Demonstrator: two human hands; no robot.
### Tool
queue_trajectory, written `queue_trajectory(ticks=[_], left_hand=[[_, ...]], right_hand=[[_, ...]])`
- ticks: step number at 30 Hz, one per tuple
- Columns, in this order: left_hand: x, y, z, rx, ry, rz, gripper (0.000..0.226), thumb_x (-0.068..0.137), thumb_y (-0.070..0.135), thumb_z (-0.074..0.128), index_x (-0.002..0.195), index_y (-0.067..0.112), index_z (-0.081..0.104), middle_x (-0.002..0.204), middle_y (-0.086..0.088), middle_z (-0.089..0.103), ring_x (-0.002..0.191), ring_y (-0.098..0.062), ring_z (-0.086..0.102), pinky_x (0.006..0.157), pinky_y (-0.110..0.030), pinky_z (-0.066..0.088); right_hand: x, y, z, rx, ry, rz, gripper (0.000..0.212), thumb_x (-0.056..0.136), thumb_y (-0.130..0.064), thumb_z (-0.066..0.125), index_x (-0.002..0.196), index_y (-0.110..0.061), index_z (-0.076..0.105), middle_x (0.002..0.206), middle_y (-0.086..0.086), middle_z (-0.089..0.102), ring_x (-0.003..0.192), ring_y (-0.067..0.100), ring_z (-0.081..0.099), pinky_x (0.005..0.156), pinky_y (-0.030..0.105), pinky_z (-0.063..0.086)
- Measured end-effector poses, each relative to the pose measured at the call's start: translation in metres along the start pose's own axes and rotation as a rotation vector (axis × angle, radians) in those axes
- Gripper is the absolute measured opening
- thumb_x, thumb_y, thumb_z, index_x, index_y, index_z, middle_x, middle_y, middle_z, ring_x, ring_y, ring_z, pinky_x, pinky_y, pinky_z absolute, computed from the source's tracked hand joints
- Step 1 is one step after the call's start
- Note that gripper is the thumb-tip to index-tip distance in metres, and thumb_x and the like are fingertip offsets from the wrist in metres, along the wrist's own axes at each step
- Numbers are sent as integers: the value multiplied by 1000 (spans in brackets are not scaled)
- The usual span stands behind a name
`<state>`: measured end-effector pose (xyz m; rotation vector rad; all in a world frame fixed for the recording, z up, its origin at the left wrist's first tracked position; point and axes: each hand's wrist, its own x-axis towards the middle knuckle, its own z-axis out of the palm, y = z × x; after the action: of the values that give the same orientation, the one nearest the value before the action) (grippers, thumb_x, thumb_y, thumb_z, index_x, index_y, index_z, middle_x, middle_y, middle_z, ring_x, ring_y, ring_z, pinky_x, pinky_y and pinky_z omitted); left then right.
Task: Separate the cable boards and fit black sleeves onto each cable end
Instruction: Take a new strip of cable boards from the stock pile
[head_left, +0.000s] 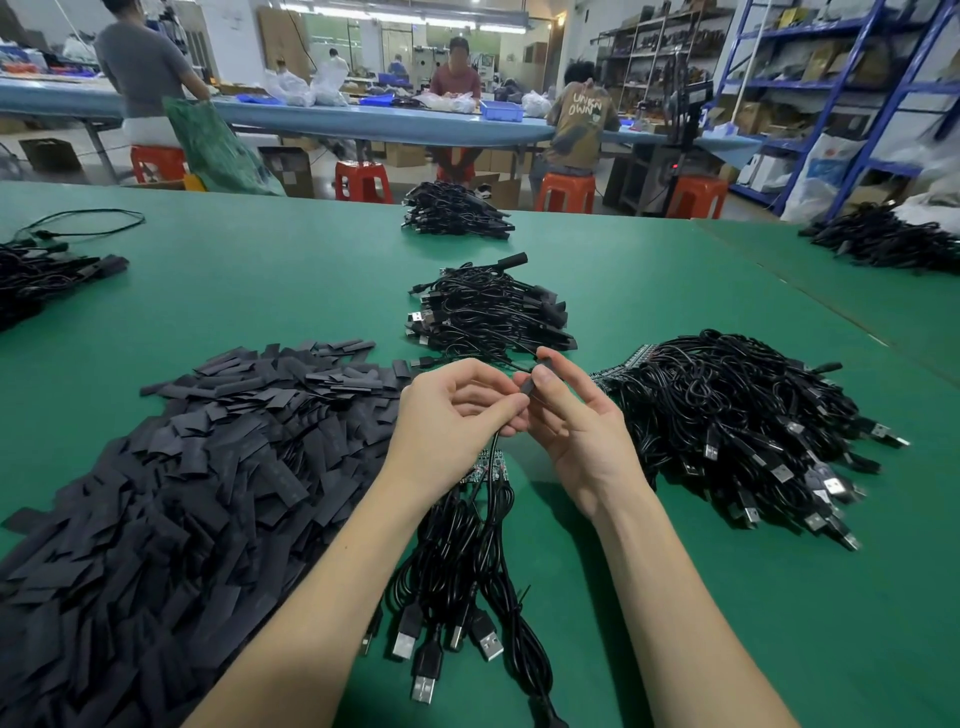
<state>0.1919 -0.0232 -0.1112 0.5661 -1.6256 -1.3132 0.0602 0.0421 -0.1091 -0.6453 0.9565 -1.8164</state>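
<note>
Frame centre: left hand (451, 410) and right hand (569, 415) both pinch short black tubular sleeve (525, 391) on thin black cable (496, 441). Flat black sleeve pile (208, 467) lower left, on green table (727, 597).

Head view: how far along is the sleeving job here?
Done: a sleeved pile sits ahead. In hand: both hands, left hand and right hand, pinch a black sleeve on one cable end. Left: the unsleeved bundle, the board strip, many loose sleeves.
</note>
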Motion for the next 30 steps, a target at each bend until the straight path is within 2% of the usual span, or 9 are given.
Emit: queue_trajectory(ticks=[13, 21, 30], left_hand=[[0, -1, 0, 5, -25, -38, 10, 83, 6, 81, 85, 10, 72, 72, -13, 75, 69, -27, 76, 65, -27, 60], [-1, 0, 1, 18, -24, -24, 11, 84, 3, 80, 86, 10, 72, 71, -12, 75, 68, -27, 76, 65, -27, 60], [-2, 1, 3, 10, -34, -24, 11, 83, 3, 80, 85, 10, 72, 71, -14, 74, 68, -27, 75, 65, -27, 60]], right_hand=[[0, -7, -1, -9, 58, -10, 39, 71, -15, 80, 109, -12, 73, 95, 12, 77, 76, 16, 71, 74, 27, 60], [-1, -7, 0, -69, 48, -53, 32, 81, -15, 78, 112, -14, 71, 95, 14, 77, 76, 18, 73, 70, 25, 58], [-1, -8, 0, -18, 57, -18, 38, 74, -20, 79, 111, -12, 73, 97, 15, 76, 80, 18, 73, 73, 26, 59]])
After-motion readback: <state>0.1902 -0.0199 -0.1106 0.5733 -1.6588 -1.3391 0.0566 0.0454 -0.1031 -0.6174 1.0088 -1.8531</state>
